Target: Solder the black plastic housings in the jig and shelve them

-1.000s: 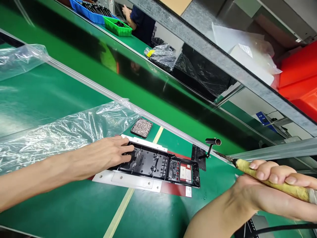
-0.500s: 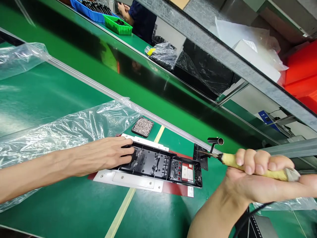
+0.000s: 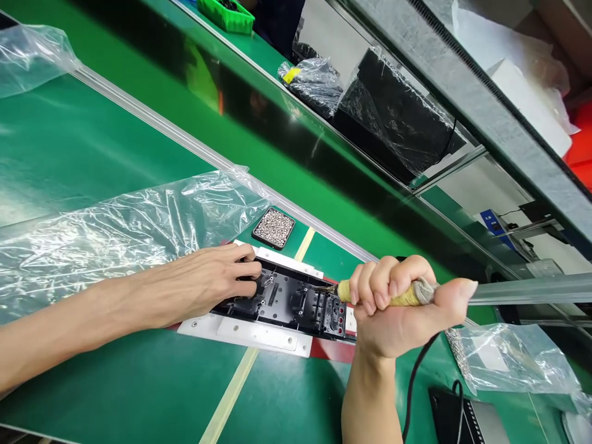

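Gripping soldering iron (image 3: 398, 297) in right hand (image 3: 402, 314), no legible writing

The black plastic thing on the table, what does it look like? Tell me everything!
The black plastic frame is long and flat, with ribs, small holes and little compartments; some red dots show near its right end. It lies flat on a white plate over a red sheet on the green table. The left hand presses on its left end. The right hand grips a yellow-handled tool whose tip is at the frame's upper edge; contact is unclear. The hand hides the frame's right end.
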`<state>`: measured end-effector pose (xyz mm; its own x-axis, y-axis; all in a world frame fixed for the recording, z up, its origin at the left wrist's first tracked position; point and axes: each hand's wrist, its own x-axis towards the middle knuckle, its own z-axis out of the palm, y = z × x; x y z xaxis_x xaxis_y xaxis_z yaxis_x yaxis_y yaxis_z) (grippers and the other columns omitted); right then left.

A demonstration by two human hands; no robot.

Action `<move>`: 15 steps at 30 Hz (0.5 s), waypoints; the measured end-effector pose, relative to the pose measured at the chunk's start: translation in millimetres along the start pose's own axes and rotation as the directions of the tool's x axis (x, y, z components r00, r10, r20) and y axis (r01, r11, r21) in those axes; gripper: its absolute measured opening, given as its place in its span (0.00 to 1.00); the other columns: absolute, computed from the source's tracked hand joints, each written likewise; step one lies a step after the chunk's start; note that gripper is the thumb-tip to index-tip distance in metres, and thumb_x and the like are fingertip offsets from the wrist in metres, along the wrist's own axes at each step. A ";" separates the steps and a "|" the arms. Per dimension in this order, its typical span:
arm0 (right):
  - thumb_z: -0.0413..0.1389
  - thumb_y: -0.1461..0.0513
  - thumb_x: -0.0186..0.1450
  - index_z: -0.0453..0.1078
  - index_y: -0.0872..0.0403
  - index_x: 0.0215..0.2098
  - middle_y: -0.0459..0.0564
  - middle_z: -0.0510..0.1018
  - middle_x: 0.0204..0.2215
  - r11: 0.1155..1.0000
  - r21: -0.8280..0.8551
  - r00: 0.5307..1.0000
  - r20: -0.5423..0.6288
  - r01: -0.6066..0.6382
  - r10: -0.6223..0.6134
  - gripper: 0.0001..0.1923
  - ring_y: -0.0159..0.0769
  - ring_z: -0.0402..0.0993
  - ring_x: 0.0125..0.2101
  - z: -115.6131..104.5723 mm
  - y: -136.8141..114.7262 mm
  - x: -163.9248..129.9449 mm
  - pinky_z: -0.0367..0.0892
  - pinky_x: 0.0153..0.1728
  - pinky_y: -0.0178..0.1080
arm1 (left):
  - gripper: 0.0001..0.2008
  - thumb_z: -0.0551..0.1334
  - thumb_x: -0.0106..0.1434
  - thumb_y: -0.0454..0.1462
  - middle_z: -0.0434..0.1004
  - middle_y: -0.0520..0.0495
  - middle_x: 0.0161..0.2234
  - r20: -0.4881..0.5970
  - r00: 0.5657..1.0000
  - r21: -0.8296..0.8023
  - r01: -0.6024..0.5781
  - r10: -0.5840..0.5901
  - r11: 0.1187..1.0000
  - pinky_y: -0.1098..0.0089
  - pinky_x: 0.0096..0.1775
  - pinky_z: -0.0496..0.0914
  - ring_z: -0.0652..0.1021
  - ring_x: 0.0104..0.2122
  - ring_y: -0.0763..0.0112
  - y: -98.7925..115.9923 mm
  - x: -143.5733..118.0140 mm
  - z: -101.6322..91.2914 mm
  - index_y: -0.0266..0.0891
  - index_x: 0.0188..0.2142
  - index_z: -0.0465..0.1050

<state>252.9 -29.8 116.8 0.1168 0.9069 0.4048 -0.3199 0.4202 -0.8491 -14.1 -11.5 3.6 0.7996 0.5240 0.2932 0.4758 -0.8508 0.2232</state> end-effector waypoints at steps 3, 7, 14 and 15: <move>0.36 0.35 0.69 0.58 0.54 0.17 0.40 0.56 0.09 0.999 -0.033 1.000 -0.011 -0.025 0.024 0.38 0.26 0.53 0.09 4.3 4.5 -0.6 0.59 0.11 0.33 | 0.09 0.59 0.68 0.28 0.74 0.49 0.43 0.091 0.996 -0.108 0.000 0.010 0.994 0.58 0.56 0.64 0.71 0.49 0.62 -2.3 -4.0 4.3 0.44 0.39 0.72; 0.36 0.35 0.68 0.57 0.54 0.17 0.40 0.56 0.09 0.996 -0.075 0.998 -0.025 -0.056 0.054 0.38 0.26 0.52 0.09 7.6 9.4 -1.6 0.58 0.10 0.32 | 0.11 0.57 0.68 0.27 0.74 0.50 0.44 0.082 0.996 -0.130 0.027 -0.017 0.991 0.56 0.57 0.63 0.70 0.50 0.60 -4.3 -5.3 8.6 0.46 0.40 0.72; 0.38 0.34 0.68 0.56 0.53 0.17 0.39 0.56 0.09 0.993 -0.099 0.998 -0.012 -0.067 0.066 0.38 0.26 0.53 0.09 6.3 13.5 -1.1 0.58 0.10 0.32 | 0.10 0.57 0.69 0.28 0.74 0.50 0.44 0.046 0.999 -0.148 0.006 0.001 0.989 0.56 0.60 0.61 0.70 0.49 0.62 -4.4 -6.8 11.4 0.45 0.40 0.72; 0.38 0.35 0.68 0.56 0.53 0.17 0.40 0.56 0.09 0.993 -0.097 0.998 -0.009 -0.067 0.067 0.37 0.26 0.53 0.09 6.5 14.0 -0.9 0.58 0.10 0.32 | 0.10 0.56 0.70 0.28 0.74 0.49 0.44 0.054 0.999 -0.148 0.014 -0.006 0.989 0.56 0.61 0.60 0.70 0.50 0.62 -3.8 -7.6 11.0 0.45 0.40 0.72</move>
<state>242.3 -25.0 106.7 0.1036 0.9332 0.3440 -0.2345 0.3591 -0.9034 -18.0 -12.6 -9.7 0.8155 0.5260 0.2412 0.4272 -0.8284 0.3623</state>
